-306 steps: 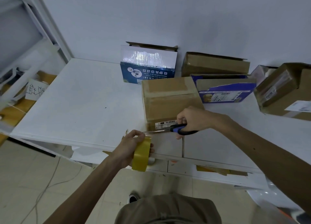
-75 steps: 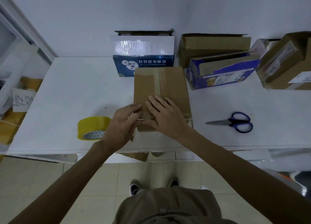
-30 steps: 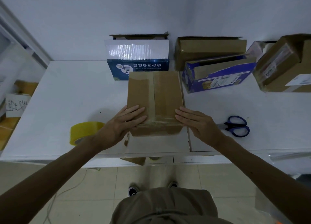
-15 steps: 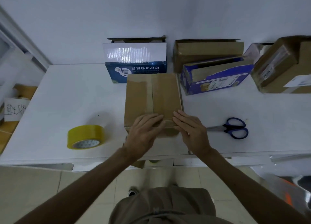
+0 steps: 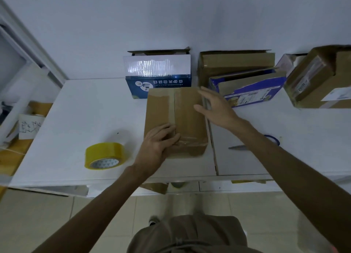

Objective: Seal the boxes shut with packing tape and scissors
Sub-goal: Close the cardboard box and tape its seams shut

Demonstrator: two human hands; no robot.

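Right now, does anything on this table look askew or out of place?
The purple box lies tilted in front of the open brown box, and the large box at far right sits tilted too. The taped box looks straight.

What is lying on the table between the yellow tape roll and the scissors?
In the head view, the taped brown box stands between them, the left hand resting on its near end.

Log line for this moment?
left hand: presses brown box top | right hand: open over box's right edge | tape roll: table, left | scissors: table, right
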